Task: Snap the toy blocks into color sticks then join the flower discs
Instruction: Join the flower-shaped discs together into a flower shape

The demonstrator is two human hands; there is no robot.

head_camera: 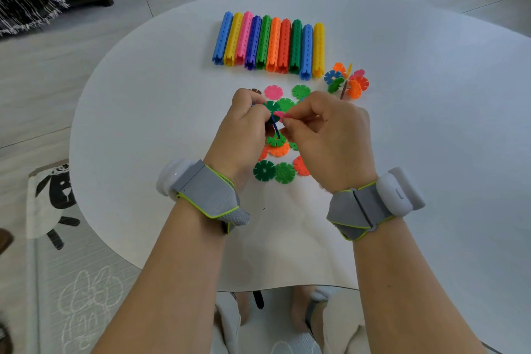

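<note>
Table: white, rounded top.
Color sticks: ten, side by side in one row (blue, yellow, pink, purple, green, orange, red, green, blue, yellow).
Disc cluster: joined discs, just beside the sticks' near right end.
Loose flower discs: lying flat, nearer than the sticks; green, pink, orange.

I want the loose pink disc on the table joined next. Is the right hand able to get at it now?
Probably not yet: the right hand is pinching another pink piece. The way itself looks free; the pink disc lies uncovered just beyond it.
</note>
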